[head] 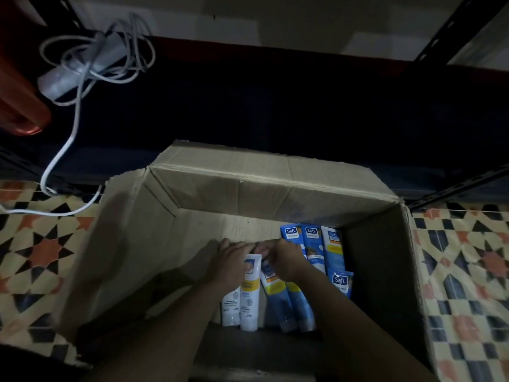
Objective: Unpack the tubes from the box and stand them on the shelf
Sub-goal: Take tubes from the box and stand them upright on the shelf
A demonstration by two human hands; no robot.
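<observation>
**Head view, looking down.** An open brown cardboard box (pixel 137 244) stands on a floor of star-patterned tiles (pixel 46 252), its far flap against a dark metal shelf (pixel 275 106). None of the tubes is on the shelf; all of them lie inside the box, packed toward its near right part.

- **Contents:** Two white plastic tubes with yellow bands (pixel 249 296) lie at the left. Touching them on the right are two blue plastic tubes with yellow bands (pixel 289 301), caps toward the viewer. Farther right, against the box wall, are blue packs labelled "Safi" (pixel 312 235); tubes or cartons cannot be told.
- **Left hand (pixel 230 261):** Reaches into the box and grips the crimped top end of a white tube, thumb laid across its front.
- **Right hand (pixel 286 260):** Just beside the left hand, fingers bent over the top ends of the blue tubes. The frame is blurred here, so whether it actually holds one cannot be told.
- **Surroundings:** A white power strip wound in its own cable (pixel 82 70) lies on the left of the shelf, the cable trailing down onto the tiles. A red-orange object (pixel 19 100) sits at the far left — too blurred to identify.
</observation>
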